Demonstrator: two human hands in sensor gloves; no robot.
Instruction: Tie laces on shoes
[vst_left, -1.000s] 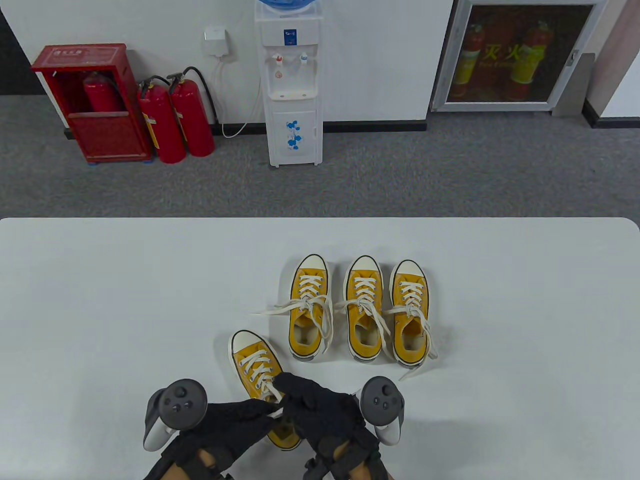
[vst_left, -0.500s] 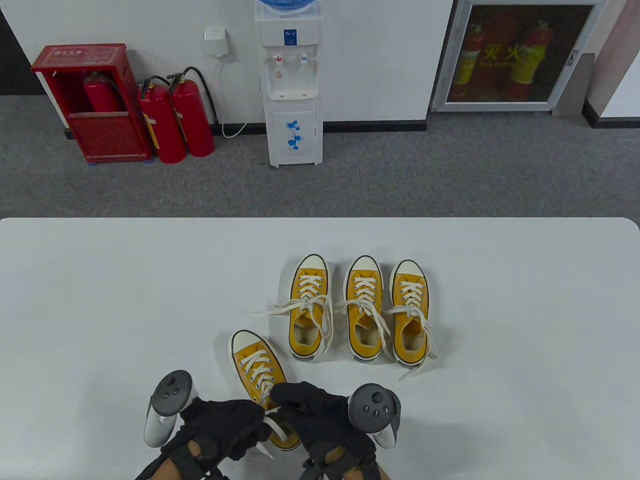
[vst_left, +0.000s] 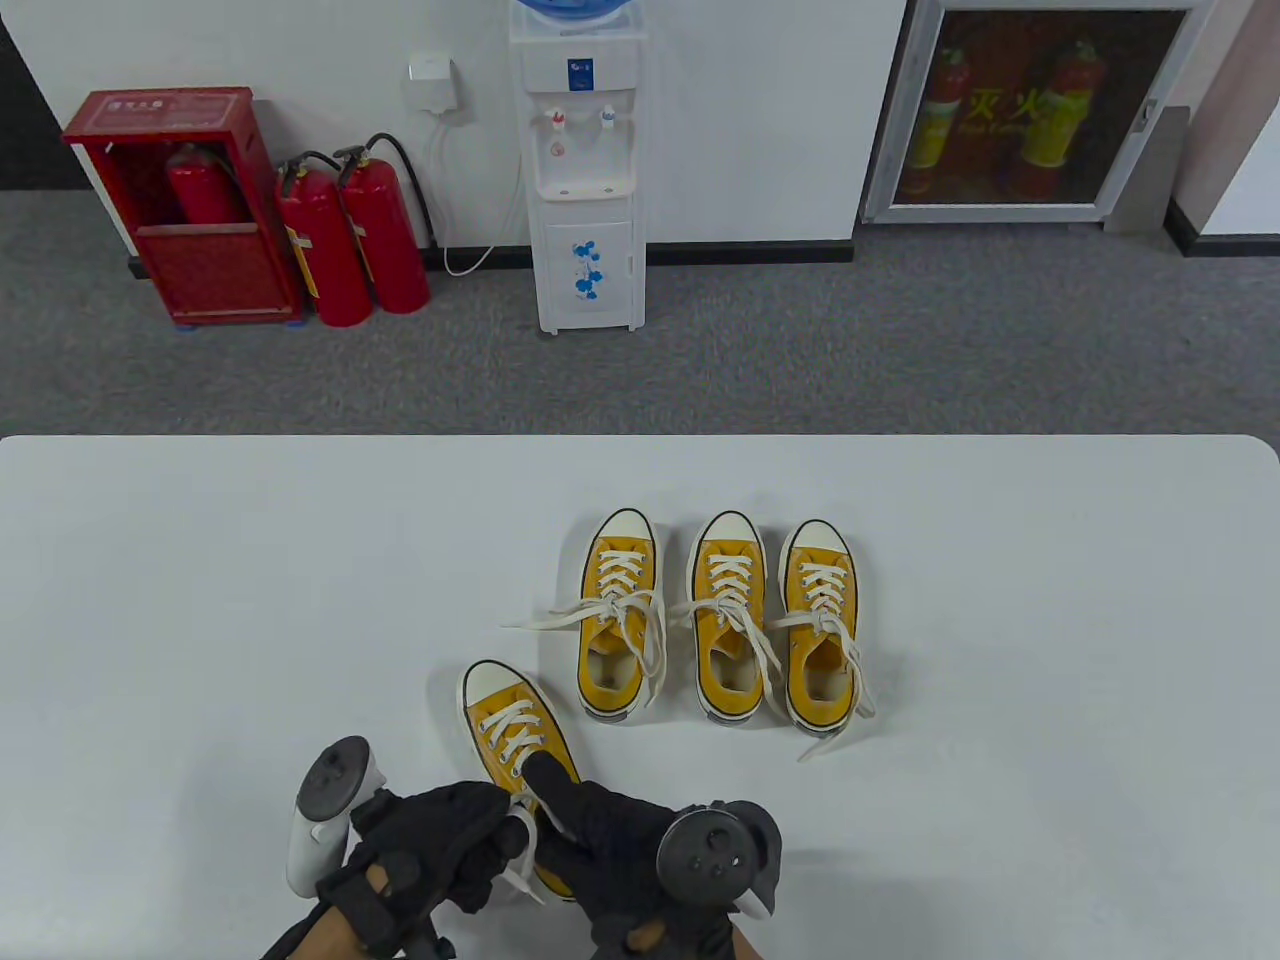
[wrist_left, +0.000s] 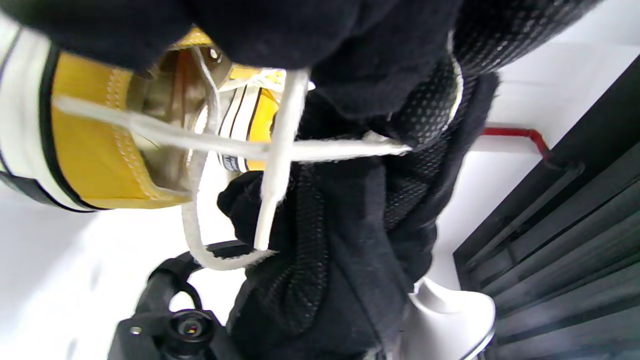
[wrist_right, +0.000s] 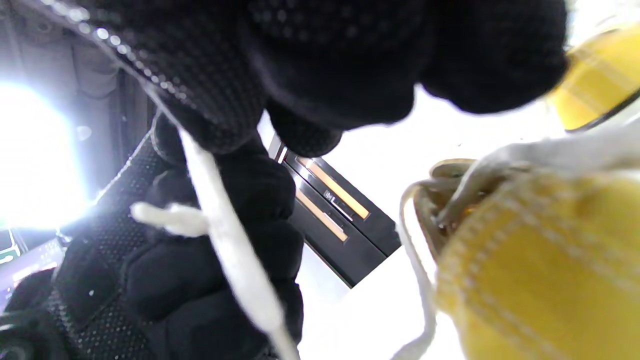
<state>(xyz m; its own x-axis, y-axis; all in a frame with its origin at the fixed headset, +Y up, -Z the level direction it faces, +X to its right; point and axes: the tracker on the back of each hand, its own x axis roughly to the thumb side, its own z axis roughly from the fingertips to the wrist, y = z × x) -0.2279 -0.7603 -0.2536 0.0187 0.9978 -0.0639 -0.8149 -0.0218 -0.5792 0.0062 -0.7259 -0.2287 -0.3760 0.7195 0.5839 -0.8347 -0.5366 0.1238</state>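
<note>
The left hand (vst_left: 440, 845) and right hand (vst_left: 600, 840) meet over the near yellow shoe (vst_left: 515, 735) at the near edge of the table (vst_left: 200, 600), each pinching a strand of its white lace (wrist_left: 280, 150); the wrist views show the strands crossing between the gloved fingers. The lace looks soft, flat and limp, so it should bend readily but may slip unless pinched close to the crossing; the shoe seems light and could slide if pulled hard. Just beyond, three more yellow shoes (vst_left: 725, 615) stand in a row with loose laces trailing. Against the far wall stand a water dispenser (vst_left: 585, 170), red extinguishers (vst_left: 350, 240) and a cabinet (vst_left: 1030, 110) whose yellow characters are too blurred to read.
</note>
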